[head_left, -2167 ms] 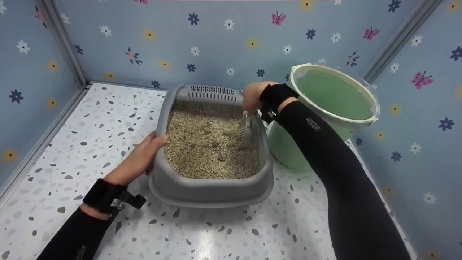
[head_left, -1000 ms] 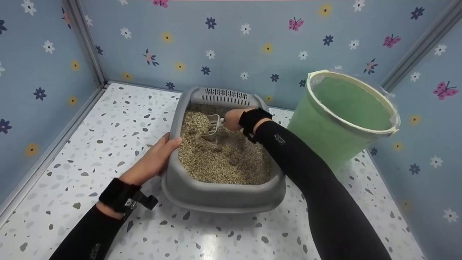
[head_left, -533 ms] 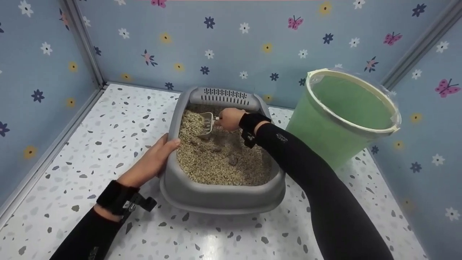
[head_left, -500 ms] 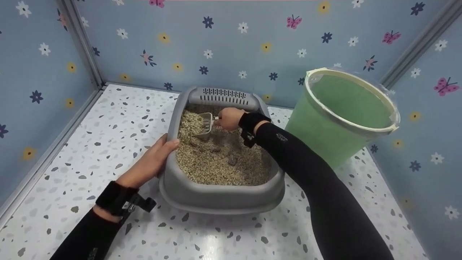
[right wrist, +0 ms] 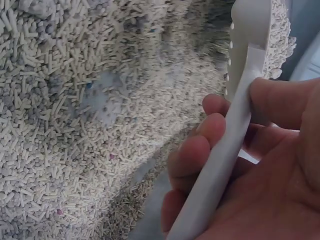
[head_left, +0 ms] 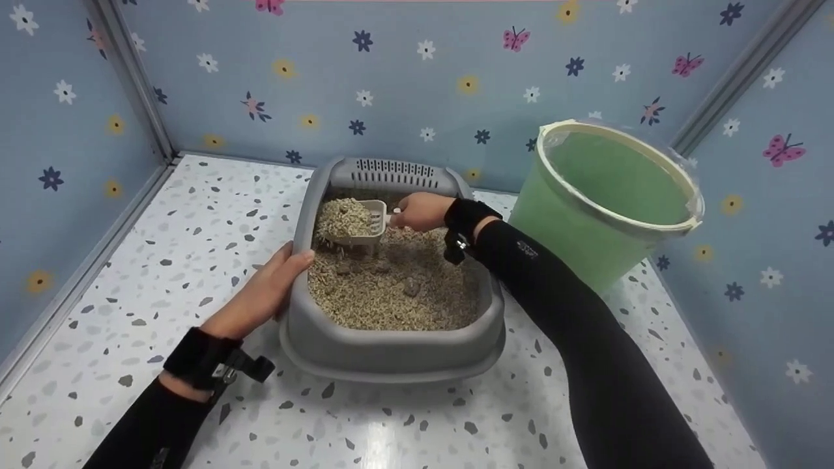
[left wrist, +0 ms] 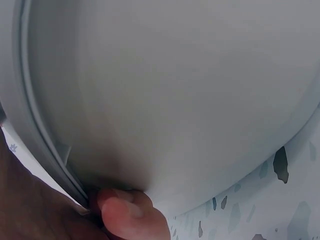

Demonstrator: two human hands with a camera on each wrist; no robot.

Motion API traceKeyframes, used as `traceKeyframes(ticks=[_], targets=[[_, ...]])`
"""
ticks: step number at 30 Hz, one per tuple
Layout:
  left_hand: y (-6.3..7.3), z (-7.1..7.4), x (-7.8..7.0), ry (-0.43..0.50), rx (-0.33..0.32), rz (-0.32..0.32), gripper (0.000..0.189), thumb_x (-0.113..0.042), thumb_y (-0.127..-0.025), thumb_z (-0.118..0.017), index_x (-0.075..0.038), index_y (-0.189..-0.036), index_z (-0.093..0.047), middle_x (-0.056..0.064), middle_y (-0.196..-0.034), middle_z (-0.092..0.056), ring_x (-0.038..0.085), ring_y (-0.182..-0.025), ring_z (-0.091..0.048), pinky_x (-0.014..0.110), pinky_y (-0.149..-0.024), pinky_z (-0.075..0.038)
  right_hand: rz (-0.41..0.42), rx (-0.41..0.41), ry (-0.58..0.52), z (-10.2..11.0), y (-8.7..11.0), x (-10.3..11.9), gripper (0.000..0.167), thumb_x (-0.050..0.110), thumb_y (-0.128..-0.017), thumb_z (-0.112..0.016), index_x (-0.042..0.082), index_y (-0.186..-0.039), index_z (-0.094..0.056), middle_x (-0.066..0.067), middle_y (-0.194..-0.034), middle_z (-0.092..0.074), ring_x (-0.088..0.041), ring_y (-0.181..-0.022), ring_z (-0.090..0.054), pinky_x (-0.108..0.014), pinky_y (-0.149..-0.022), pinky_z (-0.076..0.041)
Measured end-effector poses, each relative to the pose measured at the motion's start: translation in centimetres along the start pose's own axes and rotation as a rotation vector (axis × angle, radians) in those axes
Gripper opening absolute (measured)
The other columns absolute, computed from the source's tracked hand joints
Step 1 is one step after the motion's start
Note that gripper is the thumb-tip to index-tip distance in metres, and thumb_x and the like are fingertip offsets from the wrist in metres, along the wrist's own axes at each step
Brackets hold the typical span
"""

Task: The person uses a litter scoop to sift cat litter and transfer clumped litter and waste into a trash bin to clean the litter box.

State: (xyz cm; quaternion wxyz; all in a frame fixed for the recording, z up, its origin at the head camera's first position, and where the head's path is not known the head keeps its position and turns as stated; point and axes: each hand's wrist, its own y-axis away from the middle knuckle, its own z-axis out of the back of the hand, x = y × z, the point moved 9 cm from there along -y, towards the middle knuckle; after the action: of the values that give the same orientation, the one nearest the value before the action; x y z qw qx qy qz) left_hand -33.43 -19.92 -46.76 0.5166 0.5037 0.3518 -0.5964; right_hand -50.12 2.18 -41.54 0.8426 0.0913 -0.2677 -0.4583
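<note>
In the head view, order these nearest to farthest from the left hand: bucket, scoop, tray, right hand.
1. Tray: left rim gripped by the left hand.
2. Scoop: at the tray's back left.
3. Right hand: holding the scoop.
4. Bucket: right of the tray.

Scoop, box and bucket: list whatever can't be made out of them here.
- Most of the floor of the scoop: head view, hidden by heaped litter.
- Its tip: right wrist view, cut off by the top edge.
- Most of its handle: head view, hidden by the right hand.
- Part of the rim of the box: head view, under the left hand.
- Part of the lower side of the bucket: head view, behind the right sleeve.
</note>
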Motion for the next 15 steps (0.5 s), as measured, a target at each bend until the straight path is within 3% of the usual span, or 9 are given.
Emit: traceKeyframes(ticks=[9,15], targets=[[0.0,-0.2,0.0,-0.001,0.007,0.008,0.089,-0.073,-0.112,-0.043,-0.026,-0.181,-0.015,0.008,-0.084,-0.057,0.02,-0.061,-0.05,0.034,-0.054,-0.048,0.008,-0.057,-0.233,1.8,2.3,-0.8,0.037,0.031,-0.116,-0.058,0.016,-0.084,-0.048,0.004,-0.074,-0.047,-0.01,-0.064,-0.043,-0.027,-0.069,-0.04],[0.1,0.0,0.2,-0.01,0.005,0.017,0.09,-0.075,-0.111,-0.042,-0.026,-0.181,-0.012,0.012,-0.09,-0.059,0.023,-0.066,-0.055,0.035,-0.056,-0.05,0.031,-0.143,-0.178,3.0,3.8,-1.3,0.036,0.033,-0.116,-0.059,0.017,-0.084,-0.052,0.004,-0.078,-0.047,-0.01,-0.068,-0.041,-0.029,-0.071,-0.038]])
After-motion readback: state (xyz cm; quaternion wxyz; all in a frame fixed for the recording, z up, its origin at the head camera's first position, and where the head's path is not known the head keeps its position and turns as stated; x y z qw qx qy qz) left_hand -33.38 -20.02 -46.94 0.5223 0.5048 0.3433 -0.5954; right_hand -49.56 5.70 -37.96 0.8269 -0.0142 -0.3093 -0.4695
